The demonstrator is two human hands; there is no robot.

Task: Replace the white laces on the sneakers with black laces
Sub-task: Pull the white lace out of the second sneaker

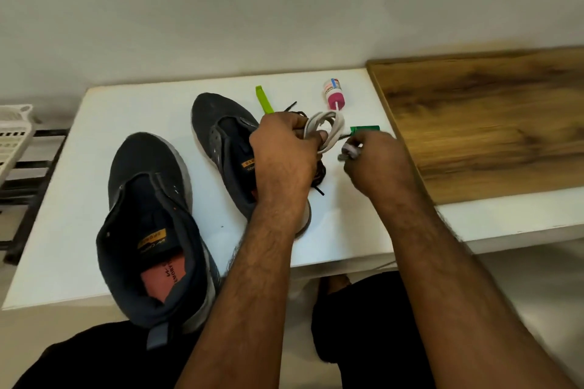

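Observation:
Two dark navy sneakers lie on a white table (126, 110), both without laces. The near one (148, 224) hangs over the front edge; the far one (221, 142) lies partly under my left arm. My left hand (284, 151) grips a coiled bundle of white lace (327, 128) above the table. My right hand (376, 164) pinches the loose end of that white lace (347, 153) just right of the bundle. Black laces (319, 174) lie on the table below my left hand, mostly hidden by it.
A lime green tool (264, 99), a small pink-and-white bottle (333, 93) and a green tube (365, 128) lie at the back of the table. A wooden board (489, 123) covers the right side. A white plastic basket (14, 136) stands at the far left.

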